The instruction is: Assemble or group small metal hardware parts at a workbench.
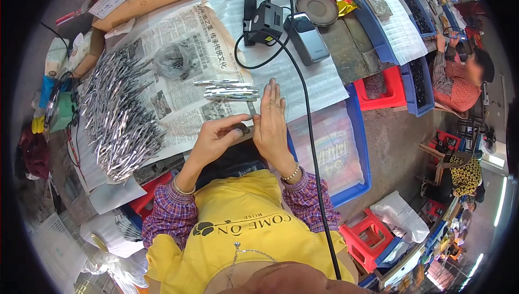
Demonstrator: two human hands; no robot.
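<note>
Both of my hands meet over the near edge of the table. My left hand (217, 138) is closed, its index finger reaching to the right palm; a small dark thing (243, 128) shows by its thumb, too unclear to name. My right hand (271, 132) is held on edge with fingers stretched out together, touching the left fingertips. A flat grey strip (251, 108) shows just beyond the fingertips; I cannot tell whether it is held. Past the hands lies a small, lined-up bundle of slim silver metal pieces (230, 91). A large heap of similar pieces (119, 115) covers the newspaper's left side.
A crumpled clear plastic bag (172, 60) lies on the newspaper (213, 37). A black cable (306, 97) runs from a black box (267, 22) past my right arm. Beside it stands a grey device (309, 42). Right are a blue tray (357, 148) and red stools (367, 237); people sit farther off.
</note>
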